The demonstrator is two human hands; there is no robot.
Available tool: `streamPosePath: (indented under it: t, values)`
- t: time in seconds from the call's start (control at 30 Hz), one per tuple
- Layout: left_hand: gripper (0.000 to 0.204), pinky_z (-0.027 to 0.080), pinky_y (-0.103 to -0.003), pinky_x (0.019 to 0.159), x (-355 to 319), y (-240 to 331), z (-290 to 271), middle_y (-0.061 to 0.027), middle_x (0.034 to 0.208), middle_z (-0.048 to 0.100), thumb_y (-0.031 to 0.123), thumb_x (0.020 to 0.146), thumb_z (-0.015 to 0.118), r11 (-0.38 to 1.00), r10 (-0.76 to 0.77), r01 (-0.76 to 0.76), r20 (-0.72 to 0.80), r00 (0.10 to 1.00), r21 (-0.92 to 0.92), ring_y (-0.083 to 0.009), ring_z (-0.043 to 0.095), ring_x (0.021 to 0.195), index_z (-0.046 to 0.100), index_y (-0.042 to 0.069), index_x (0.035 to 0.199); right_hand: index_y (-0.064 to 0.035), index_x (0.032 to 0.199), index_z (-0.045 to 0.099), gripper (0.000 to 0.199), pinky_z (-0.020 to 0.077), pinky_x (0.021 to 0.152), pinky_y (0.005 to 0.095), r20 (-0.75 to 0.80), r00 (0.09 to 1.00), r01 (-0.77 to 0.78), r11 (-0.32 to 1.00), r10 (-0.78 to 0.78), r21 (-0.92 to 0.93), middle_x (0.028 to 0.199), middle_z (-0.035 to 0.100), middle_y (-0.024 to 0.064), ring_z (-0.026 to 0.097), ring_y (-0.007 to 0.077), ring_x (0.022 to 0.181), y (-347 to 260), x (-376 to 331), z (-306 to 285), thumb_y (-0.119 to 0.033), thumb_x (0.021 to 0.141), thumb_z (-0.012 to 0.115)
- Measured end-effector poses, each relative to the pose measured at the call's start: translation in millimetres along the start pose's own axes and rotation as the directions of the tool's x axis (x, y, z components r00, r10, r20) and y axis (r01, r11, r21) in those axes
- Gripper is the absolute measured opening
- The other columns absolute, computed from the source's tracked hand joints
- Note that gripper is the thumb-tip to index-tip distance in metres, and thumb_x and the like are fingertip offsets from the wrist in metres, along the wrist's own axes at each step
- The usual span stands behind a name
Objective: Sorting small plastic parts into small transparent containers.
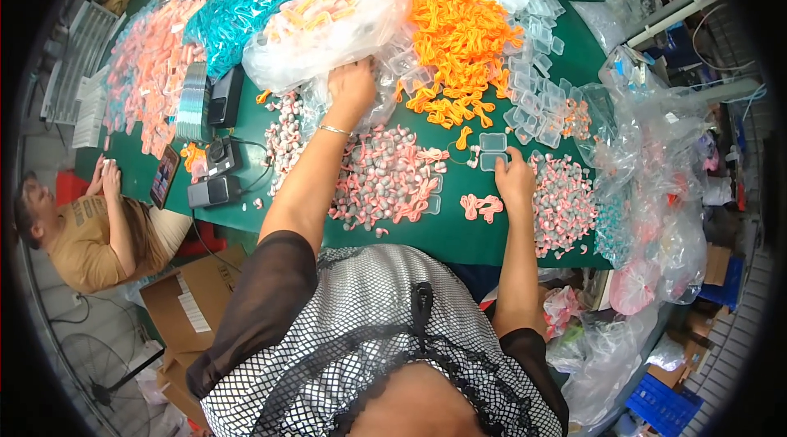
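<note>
My left hand (352, 86) reaches across the table to the lower edge of a large cloudy plastic bag (275, 60). Its fingers are closed at the bag's edge, partly hidden by the film. Orange and pink pieces show inside the bag. My right hand (515, 181) pinches the near edge of a small clear plastic box (493, 143) whose lid lies open. Beside the box is an orange earphone cord (462, 138) with small earbud ends. Two pink cord bundles (481, 207) lie just left of my right wrist.
Pink and grey earbud pieces (377, 175) lie heaped before me, with another heap (564, 203) at right. Orange cord bundles (459, 43) and clear boxes (533, 80) fill the far side. Black devices (215, 191) with cables stand left. A person (106, 232) sits at the left edge.
</note>
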State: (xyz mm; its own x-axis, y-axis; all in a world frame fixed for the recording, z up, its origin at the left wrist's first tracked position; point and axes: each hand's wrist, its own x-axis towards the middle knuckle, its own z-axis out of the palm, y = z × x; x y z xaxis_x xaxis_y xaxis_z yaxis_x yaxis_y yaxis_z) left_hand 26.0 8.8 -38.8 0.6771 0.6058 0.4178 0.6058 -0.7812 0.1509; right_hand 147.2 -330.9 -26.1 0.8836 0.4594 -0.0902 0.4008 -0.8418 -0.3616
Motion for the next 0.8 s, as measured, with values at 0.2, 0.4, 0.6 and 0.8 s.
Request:
streamPosePath:
  t: [0.2, 0.4, 0.6, 0.8]
  values:
    - [0.028, 0.051, -0.043, 0.076, -3, -7, -12, -0.0147, 0.096, 0.066, 0.017, 0.074, 0.068, 0.977, 0.029, 0.004, 0.149, 0.988, -0.213, -0.0336, 0.064, 0.088, 0.066, 0.01, 0.101, -0.0085, 0.112, 0.062, 0.034, 0.0494, 0.068, 0.0516, -0.028, 0.999, 0.037, 0.999, -0.037, 0.015, 0.085, 0.068, 0.0197, 0.065, 0.0406, 0.08, 1, 0, 2, -0.03, 0.086, 0.059]
    - [0.017, 0.05, -0.046, 0.079, -3, -11, -38, -0.0153, 0.092, 0.067, 0.017, 0.076, 0.065, 0.913, 0.075, 0.038, 0.259, 0.963, -0.406, -0.0355, 0.063, 0.087, 0.069, 0.007, 0.09, -0.0089, 0.111, 0.062, 0.033, 0.0496, 0.067, 0.0504, -0.024, 0.999, 0.027, 0.999, -0.026, 0.021, 0.082, 0.068, 0.0176, 0.065, 0.0396, 0.079, 0, 0, 1, -0.029, 0.085, 0.06]
    - [0.018, 0.051, -0.04, 0.07, -11, -17, -34, -0.0148, 0.084, 0.067, 0.014, 0.074, 0.07, 0.918, 0.124, -0.067, 0.123, 0.985, -0.391, -0.0334, 0.064, 0.074, 0.07, 0.006, 0.09, -0.0092, 0.11, 0.063, 0.031, 0.0497, 0.066, 0.0498, -0.041, 0.998, 0.048, 0.998, -0.046, 0.034, 0.081, 0.068, 0.017, 0.065, 0.0387, 0.077, 5, 3, 7, -0.028, 0.085, 0.06]
    - [0.014, 0.05, -0.028, 0.059, -13, -4, -31, -0.0113, 0.071, 0.066, 0.005, 0.085, 0.063, 0.713, 0.01, 0.191, 0.281, 0.96, -0.675, -0.0175, 0.064, 0.059, 0.069, 0.0, 0.096, -0.0105, 0.105, 0.065, 0.027, 0.0501, 0.065, 0.0512, -0.085, 0.996, -0.032, 0.999, 0.036, 0.044, 0.077, 0.068, 0.0172, 0.065, 0.0394, 0.075, 12, 1, 3, -0.028, 0.085, 0.06]
